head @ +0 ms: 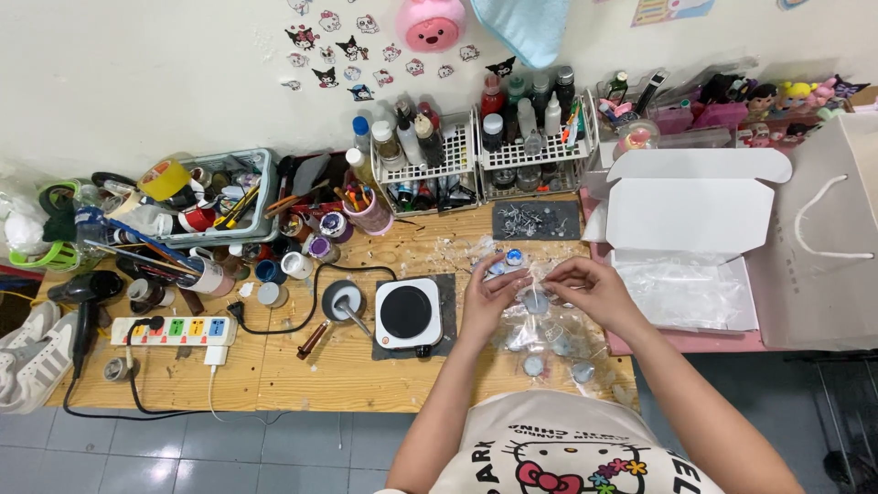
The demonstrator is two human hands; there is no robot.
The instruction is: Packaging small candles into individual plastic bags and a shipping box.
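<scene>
Right of the small hotplate, both hands are pinching a clear plastic packet, steadying it between closed fingertips.

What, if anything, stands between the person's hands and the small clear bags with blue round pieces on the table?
Nothing visible does. The left hand and right hand are already on the clear bags, fingers meeting over one blue piece. The small hot plate sits to the left of them and the open white box to the right, both apart.
</scene>
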